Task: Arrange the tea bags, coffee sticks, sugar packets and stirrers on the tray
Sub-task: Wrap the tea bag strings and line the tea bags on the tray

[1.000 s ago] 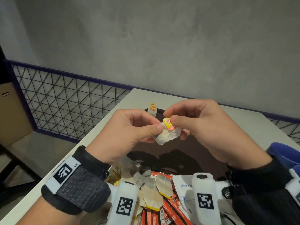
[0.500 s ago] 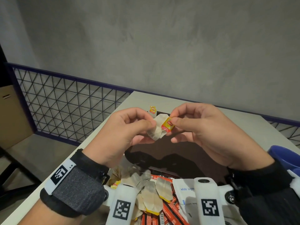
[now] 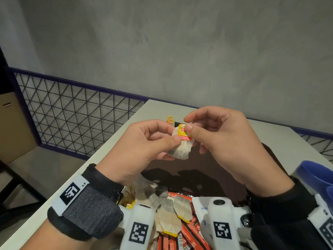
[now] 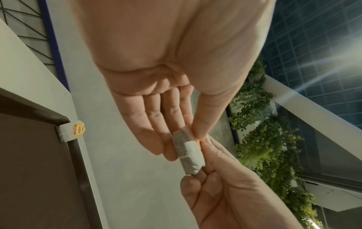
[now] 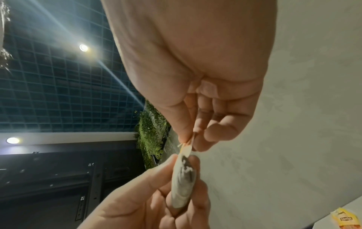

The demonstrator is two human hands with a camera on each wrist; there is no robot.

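The left hand point(image 3: 144, 147) pinches the body of a tea bag point(image 3: 181, 148) between thumb and fingers, holding it in the air above the tray point(image 3: 207, 170). The right hand point(image 3: 221, 141) pinches the yellow and red tag point(image 3: 183, 133) at the top of the same tea bag, thumb pressed on its face. In the left wrist view the tea bag point(image 4: 188, 152) runs lengthwise away from the left fingertips toward the right hand point(image 4: 225, 193); in the right wrist view it point(image 5: 183, 182) sits upright in the left hand's point(image 5: 137, 198) grip, with the tag caught between the right thumb and forefinger.

The dark tray lies directly below and slightly ahead of both hands, its bare floor open under them, so the likely next move is straight down. Both hands look equally near it. A second tea bag point(image 3: 170, 120) hangs over the tray's far rim, its tag outside on the table point(image 3: 156, 109).

Nearer the body, a heap holds loose tea bags point(image 3: 169, 219), red coffee sticks point(image 3: 189, 237) and a white sugar packet point(image 3: 201, 206), partly hidden by the wrist cameras. A blue container point(image 3: 317, 177) stands at the right edge; what it holds cannot be seen, and no stirrers are visible.
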